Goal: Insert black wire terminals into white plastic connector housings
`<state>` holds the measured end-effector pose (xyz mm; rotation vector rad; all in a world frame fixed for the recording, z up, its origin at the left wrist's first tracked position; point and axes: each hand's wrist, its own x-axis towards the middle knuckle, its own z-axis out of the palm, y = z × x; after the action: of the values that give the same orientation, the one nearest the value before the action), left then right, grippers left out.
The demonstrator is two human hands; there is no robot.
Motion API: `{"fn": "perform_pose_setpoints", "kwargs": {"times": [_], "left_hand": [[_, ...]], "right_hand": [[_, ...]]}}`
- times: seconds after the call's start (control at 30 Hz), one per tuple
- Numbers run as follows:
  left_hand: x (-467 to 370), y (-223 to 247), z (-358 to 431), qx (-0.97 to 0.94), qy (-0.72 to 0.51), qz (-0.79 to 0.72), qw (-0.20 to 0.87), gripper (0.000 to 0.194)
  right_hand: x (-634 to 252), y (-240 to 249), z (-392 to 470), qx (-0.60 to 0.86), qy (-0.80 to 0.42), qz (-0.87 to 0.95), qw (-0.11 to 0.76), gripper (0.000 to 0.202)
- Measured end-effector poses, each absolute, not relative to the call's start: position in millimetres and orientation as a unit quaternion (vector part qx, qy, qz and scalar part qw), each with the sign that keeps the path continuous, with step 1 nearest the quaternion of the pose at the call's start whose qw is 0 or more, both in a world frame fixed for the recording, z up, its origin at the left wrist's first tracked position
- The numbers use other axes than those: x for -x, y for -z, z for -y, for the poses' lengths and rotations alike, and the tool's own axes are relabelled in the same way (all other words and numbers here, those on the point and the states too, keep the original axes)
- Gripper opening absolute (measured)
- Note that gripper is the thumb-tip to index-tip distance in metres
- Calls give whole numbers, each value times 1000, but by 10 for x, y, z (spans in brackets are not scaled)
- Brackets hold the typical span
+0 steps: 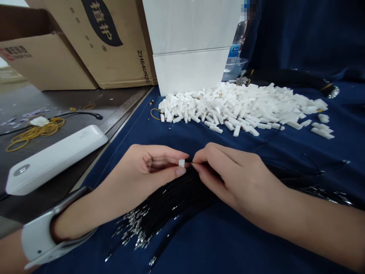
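Observation:
Between thumb and fingertips, my left hand [148, 165] pinches a small white plastic connector housing [181, 163]. Just to its right, my right hand [228, 169] grips a thin black wire [188, 161] between thumb and forefinger. The wire's end meets the housing; how far it sits inside is hidden. Under both hands lies a bundle of black wires [176, 194] with shiny metal terminals [138, 224] fanned out at the lower left. Beyond the hands, a broad heap of white connector housings [228, 106] covers the blue cloth.
A white panel [191, 72] stands behind the heap, beside cardboard boxes [119, 68]. On the dark table at left are a long white device [57, 158] and yellow rubber bands [42, 129]. A clear plastic bowl [234, 68] sits behind the panel's right edge.

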<state>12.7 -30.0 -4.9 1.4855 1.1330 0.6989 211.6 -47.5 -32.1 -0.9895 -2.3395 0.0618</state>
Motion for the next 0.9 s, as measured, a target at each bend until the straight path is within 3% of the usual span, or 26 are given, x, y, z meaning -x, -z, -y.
{"fn": "perform_pose_setpoints", "kwargs": {"times": [0.23, 0.37, 0.53, 0.73, 0.9], "left_hand": [[-96, 57, 194, -668, -309, -463, 494, 11], [-61, 57, 153, -668, -282, -472, 502, 11], [-28, 106, 125, -673, -272, -451, 519, 12], [-7, 133, 100, -658, -264, -440, 551, 15], [-4, 120, 126, -628, -265, -434, 589, 14]], "right_hand": [[-2094, 242, 535, 321, 126, 883, 318, 19], [-2093, 251, 599, 237, 10, 936, 258, 17], [-2096, 314, 615, 249, -67, 940, 222, 15], [-2059, 276, 626, 283, -148, 907, 274, 19], [-2058, 257, 596, 339, -106, 866, 353, 20]]}}
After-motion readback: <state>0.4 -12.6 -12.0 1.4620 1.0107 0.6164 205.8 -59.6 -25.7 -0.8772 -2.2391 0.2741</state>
